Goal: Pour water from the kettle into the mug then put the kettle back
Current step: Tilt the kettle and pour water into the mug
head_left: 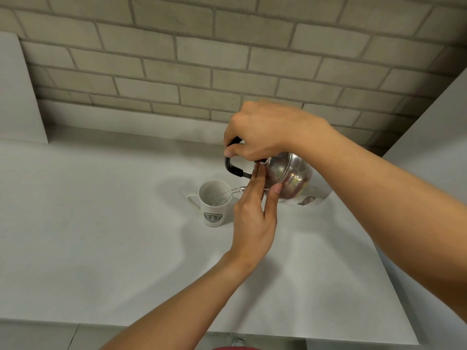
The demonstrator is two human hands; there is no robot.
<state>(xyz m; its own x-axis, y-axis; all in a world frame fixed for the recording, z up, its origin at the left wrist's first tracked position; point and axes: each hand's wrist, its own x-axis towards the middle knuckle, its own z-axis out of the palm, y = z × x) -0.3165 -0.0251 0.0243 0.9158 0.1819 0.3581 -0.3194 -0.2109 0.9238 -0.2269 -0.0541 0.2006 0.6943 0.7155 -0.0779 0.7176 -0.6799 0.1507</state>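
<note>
A wall of pale grey-beige bricks [192,59] runs behind a white countertop [101,236], with plain white panels [17,97] rising at the left and right edges of the view. Near the middle of the counter stands a white mug [214,203], upright, its handle turned to the left and a round green logo facing the camera. Its inside looks pale and wet, though how full it is cannot be told.

Just right of the mug and above the counter, a shiny steel kettle [290,178] is tipped over to the left, so that its spout points down toward the mug's rim. A thin clear stream of water [233,191] leaves the spout and lands inside the mug. The kettle casts a soft shadow on the counter around the mug.

The right hand [262,132] comes in from the right side, its fingers curled tight around the black handle [233,168] at the top of the kettle, bearing its weight. The left hand [252,218] reaches up from below, fingers straight and close together, with the fingertips [260,170] pressed against the lid area of the kettle and the thumb resting on its steel side. It grips nothing; it only steadies the kettle.

Both forearms are bare. At the bottom edge a small strip of red [235,348] shows
</note>
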